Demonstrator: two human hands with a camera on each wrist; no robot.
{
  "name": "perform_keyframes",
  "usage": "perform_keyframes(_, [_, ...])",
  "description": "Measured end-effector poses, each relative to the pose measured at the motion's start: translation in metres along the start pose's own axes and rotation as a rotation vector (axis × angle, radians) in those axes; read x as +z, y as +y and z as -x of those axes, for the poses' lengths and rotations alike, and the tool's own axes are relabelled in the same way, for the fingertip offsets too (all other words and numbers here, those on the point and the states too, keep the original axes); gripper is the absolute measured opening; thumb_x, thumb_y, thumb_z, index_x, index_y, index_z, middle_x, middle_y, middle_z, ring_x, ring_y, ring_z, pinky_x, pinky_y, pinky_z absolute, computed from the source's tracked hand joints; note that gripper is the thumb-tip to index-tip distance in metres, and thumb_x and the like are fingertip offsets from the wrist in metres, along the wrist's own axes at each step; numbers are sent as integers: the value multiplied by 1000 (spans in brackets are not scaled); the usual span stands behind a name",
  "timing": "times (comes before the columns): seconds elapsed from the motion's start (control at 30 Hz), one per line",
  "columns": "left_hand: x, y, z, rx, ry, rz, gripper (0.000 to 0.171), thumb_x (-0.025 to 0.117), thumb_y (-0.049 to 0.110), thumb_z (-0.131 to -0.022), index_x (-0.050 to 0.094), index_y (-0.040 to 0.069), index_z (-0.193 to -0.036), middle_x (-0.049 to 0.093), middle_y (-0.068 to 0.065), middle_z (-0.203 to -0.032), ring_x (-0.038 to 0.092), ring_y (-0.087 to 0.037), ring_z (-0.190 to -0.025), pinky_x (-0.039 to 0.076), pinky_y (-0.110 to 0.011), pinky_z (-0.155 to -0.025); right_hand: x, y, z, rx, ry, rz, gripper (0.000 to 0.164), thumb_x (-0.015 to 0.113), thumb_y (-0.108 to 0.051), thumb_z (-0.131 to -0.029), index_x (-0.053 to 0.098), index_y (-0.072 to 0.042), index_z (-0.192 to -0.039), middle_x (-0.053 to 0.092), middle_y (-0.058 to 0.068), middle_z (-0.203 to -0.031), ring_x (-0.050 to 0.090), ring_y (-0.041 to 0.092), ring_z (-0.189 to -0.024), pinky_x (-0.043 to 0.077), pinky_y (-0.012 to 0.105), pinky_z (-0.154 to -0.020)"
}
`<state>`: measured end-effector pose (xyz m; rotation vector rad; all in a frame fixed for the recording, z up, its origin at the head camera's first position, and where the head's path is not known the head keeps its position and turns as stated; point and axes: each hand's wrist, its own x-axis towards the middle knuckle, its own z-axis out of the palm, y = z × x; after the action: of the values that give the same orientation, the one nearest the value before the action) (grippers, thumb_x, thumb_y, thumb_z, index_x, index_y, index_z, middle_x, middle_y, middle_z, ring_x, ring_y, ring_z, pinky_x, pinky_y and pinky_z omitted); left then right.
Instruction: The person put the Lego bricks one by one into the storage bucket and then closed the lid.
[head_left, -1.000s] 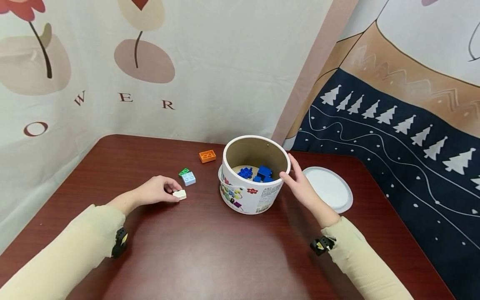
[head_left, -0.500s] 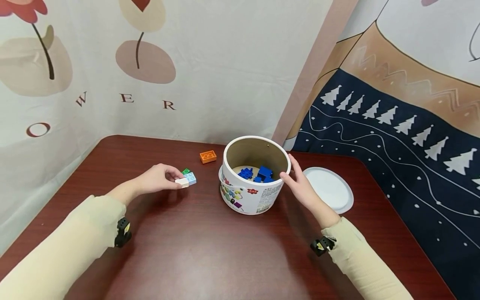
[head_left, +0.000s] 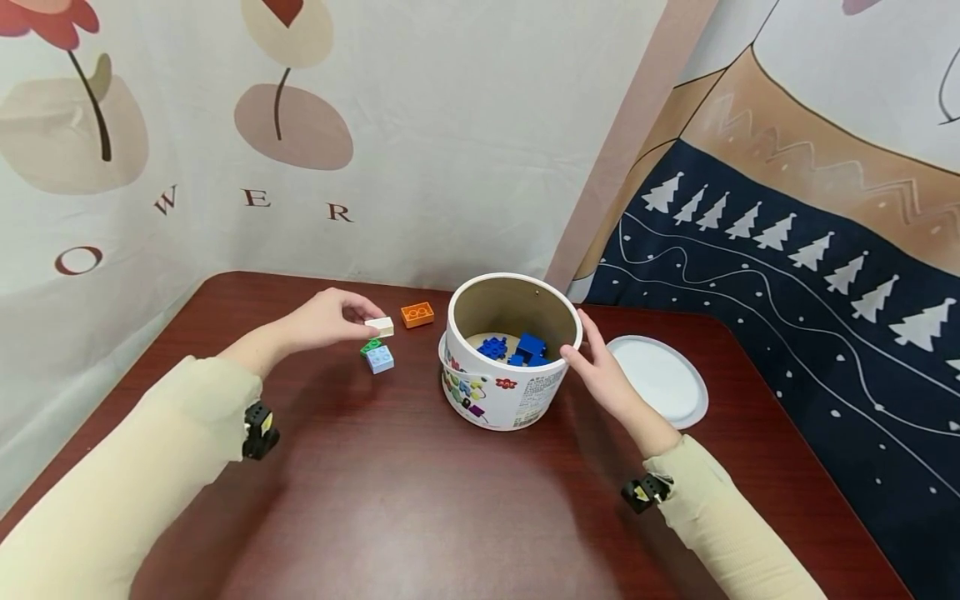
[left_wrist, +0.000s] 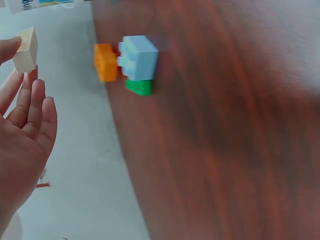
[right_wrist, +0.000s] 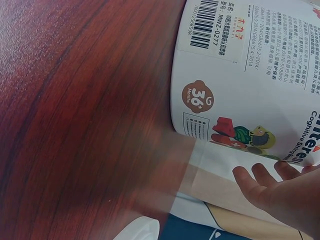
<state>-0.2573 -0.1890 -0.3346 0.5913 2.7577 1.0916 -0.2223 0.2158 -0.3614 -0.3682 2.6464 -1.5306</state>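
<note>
My left hand [head_left: 326, 319] pinches a white toy building brick [head_left: 382, 327] between thumb and fingers, held up above the far left of the table. Just below it in the head view lie a green brick [head_left: 371, 347] and a light blue brick [head_left: 380, 359]. An orange brick [head_left: 417, 314] rests a little to the right of the white one. My right hand [head_left: 602, 377] holds the right side of a white round bucket [head_left: 480, 392], thumb at the rim and fingers along the outer wall [right_wrist: 240, 100]. Several blue bricks [head_left: 531, 347] lie inside the bucket.
A white round lid [head_left: 663, 383] lies flat on the dark red wooden table [head_left: 420, 517], right of the bucket and beside my right forearm. Printed cloth [head_left: 450, 142] hangs behind the table's far edge, and a navy cloth [head_left: 750, 333] on its right.
My left hand has lifted the white brick and carried it away from me, past the light blue and green bricks. The right hand and bucket have stayed in place.
</note>
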Motion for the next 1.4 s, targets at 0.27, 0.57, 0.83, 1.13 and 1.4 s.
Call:
perform_keyframes(0.27, [-14,26,-14,16,-16,-14,29,65,22,-86,67,7,-110,67,-8,-98,57,-20,-91,47,-29,-78,0,-1,1,-14,14,8,70,49,-24,-97,7,-13,-151,26,22,-148,36,42,-130,41,55,-100])
perform_keyframes(0.57, [-14,51,-32,30,11,33,26,68,22,-84,69,10,-107,68,-6,-96,60,-17,-90,47,-29,-80,-1,0,1,-23,19,26,69,48,-23,-97,8,-11,-151,26,23,-148,35,43,-131,40,56,-100])
perform_keyframes(0.83, [-4,75,-49,82,-28,57,26,67,23,-85,69,8,-107,68,-8,-98,61,-20,-91,51,-32,-81,-1,0,0,-14,14,22,68,47,-22,-97,7,-12,-151,26,22,-149,34,43,-131,40,56,-100])
perform_keyframes(1.13, [14,101,-64,126,-53,90,27,67,20,-84,68,6,-108,68,-11,-103,62,-22,-95,53,-35,-85,0,-2,1,-14,11,14,69,49,-24,-97,8,-11,-151,26,22,-149,34,43,-131,40,56,-100])
perform_keyframes(1.4, [27,114,-76,141,-60,99,29,68,20,-84,67,5,-109,66,-12,-105,61,-23,-96,53,-35,-86,1,-2,0,-2,8,9,69,49,-24,-97,8,-11,-151,25,21,-149,34,42,-132,40,55,-100])
